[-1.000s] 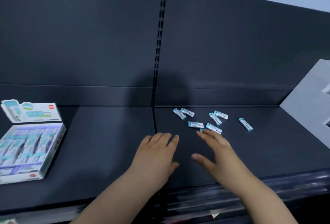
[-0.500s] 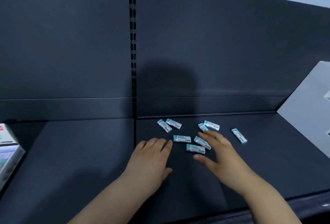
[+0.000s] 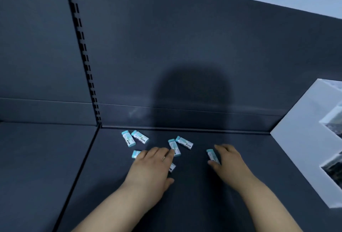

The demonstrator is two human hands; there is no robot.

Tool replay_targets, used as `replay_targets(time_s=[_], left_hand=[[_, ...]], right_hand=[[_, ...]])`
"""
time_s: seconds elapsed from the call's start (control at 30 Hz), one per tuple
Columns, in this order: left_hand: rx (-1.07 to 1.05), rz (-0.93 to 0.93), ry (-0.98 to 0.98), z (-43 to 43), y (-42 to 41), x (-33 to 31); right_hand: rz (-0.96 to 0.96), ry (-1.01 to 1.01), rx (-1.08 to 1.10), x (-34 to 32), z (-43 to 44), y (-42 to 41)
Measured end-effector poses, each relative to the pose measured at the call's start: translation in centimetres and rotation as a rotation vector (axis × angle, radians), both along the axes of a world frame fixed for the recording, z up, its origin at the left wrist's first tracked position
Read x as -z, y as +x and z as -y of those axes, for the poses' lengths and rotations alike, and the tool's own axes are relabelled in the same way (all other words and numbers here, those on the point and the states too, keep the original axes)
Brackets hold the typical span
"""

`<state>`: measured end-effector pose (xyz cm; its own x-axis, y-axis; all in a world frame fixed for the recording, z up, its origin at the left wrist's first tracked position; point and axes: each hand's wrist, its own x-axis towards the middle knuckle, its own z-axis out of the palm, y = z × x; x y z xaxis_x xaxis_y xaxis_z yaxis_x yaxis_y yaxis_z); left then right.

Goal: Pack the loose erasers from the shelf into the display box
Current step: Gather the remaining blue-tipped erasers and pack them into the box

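Evidently this is the gathering step: on the dark shelf (image 3: 55, 157), loose erasers (image 3: 139, 136) lie scattered mid-frame. Left of centre, the left hand (image 3: 153, 167) lies flat, fingers straight, over several. Further right, the right hand (image 3: 228, 159) brackets one eraser (image 3: 212, 156) between thumb and forefinger; I cannot tell whether it grips. Next they need bunching, lifting and carrying to the display box, which is out of frame.

I'm seeing a shop here, dark retail shelf (image 3: 46, 167), slotted upright strip (image 3: 81, 46), plain back panel (image 3: 185, 37), small wrapped erasers (image 3: 184, 142) lying loose
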<state>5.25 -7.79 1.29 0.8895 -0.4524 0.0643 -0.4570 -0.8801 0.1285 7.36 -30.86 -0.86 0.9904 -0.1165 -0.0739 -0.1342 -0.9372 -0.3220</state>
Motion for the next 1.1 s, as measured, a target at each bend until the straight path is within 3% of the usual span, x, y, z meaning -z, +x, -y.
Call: replay_targets(time_s=[0.3,0.5,0.6,0.73,0.97,1.1], left_hand=[[-0.271,-0.054,0.004,-1.6,0.0,1.0],[-0.259,-0.117,-0.246,-0.2,-0.2,1.0],[-0.258,-0.184,-0.418,1.1,-0.6,1.5],[-0.301,-0.113,-0.567,0.5,-1.0,2.3],[-0.334,0.019,-0.593,-1.7,-1.4,2.4],[-0.373,0.048,-0.525,-3.5,-1.7,2.2]], right_hand=[[-0.023,0.049,-0.02,1.2,0.9,3.5],[-0.069,0.6,-0.128,-1.6,-4.7,1.9],[-0.099,0.713,-0.192,-1.7,-7.3,0.8],[-0.098,0.759,-0.195,-1.6,-8.8,0.5],[-0.074,0.872,-0.233,-1.0,-10.7,1.0],[0.086,0.733,-0.152,-1.3,-9.5,3.7]])
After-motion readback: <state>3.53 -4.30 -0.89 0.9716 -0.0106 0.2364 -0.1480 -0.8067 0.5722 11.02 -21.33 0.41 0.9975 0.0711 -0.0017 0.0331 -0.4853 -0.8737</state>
